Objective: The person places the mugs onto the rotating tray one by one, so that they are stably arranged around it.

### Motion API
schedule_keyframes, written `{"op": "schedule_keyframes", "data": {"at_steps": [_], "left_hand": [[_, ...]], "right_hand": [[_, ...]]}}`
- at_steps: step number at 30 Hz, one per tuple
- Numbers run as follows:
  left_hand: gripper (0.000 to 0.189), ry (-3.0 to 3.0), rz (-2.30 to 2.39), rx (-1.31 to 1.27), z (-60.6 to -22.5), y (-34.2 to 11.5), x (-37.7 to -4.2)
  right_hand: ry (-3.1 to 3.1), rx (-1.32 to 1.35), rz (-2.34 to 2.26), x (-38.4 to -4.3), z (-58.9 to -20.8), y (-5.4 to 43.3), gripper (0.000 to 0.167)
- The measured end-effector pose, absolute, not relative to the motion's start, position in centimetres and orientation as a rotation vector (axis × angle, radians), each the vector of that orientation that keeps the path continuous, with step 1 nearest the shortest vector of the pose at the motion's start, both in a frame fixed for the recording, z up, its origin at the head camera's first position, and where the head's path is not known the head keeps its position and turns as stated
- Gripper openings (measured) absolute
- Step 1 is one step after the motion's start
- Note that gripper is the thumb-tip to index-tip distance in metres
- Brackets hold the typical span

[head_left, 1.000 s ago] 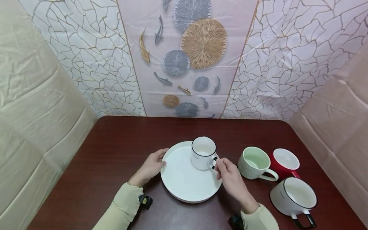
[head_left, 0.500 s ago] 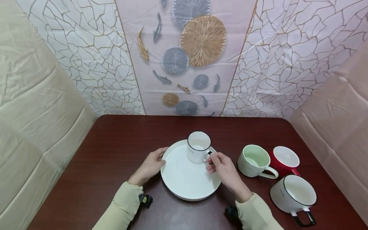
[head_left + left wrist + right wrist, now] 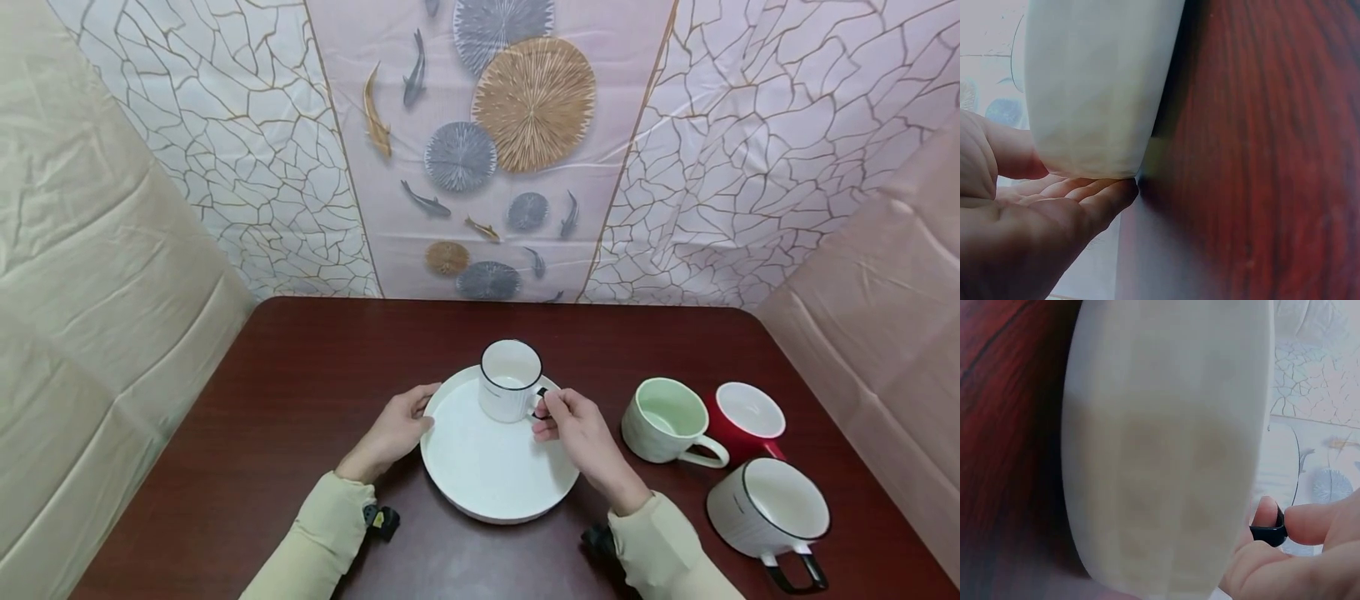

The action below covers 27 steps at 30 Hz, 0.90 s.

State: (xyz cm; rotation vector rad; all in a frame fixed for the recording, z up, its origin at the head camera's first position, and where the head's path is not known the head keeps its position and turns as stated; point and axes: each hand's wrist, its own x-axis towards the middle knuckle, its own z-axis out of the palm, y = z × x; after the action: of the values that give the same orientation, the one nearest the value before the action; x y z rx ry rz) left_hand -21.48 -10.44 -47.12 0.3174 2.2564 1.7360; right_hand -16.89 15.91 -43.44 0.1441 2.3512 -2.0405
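Note:
A white mug [image 3: 501,403] with a dark rim stands upright over the far part of a round white tray [image 3: 491,479]; I cannot tell whether its base touches the tray. My right hand [image 3: 592,440] pinches the mug's black-and-white handle between thumb and fingers, and the handle's black part [image 3: 1270,534] shows in the right wrist view. On the tray's left side, my left hand [image 3: 390,433] rests against the edge. The left wrist view shows fairly straight fingers [image 3: 1094,195] touching the tray's outer wall [image 3: 1094,94], with the thumb near its rim.
To the right stand a pale green mug [image 3: 651,437], a red mug [image 3: 723,433] with a white inside, and a larger white mug [image 3: 738,521] with a black handle. Dark wooden table [image 3: 300,367] lies beneath, with a patterned cloth [image 3: 480,167] behind.
My right hand has carried the white mug leftward and slightly away from me over the tray. My left hand has stayed at the tray's edge.

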Motion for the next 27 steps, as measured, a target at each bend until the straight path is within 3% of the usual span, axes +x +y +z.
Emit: {"op": "schedule_keyframes", "data": {"at_steps": [27], "left_hand": [[0.051, 2.258, 1.746, 0.317, -47.0, -10.3, -21.5]], "right_hand": [[2.352, 0.142, -1.995, -18.4, -43.4, 16.2, 0.028]]}}
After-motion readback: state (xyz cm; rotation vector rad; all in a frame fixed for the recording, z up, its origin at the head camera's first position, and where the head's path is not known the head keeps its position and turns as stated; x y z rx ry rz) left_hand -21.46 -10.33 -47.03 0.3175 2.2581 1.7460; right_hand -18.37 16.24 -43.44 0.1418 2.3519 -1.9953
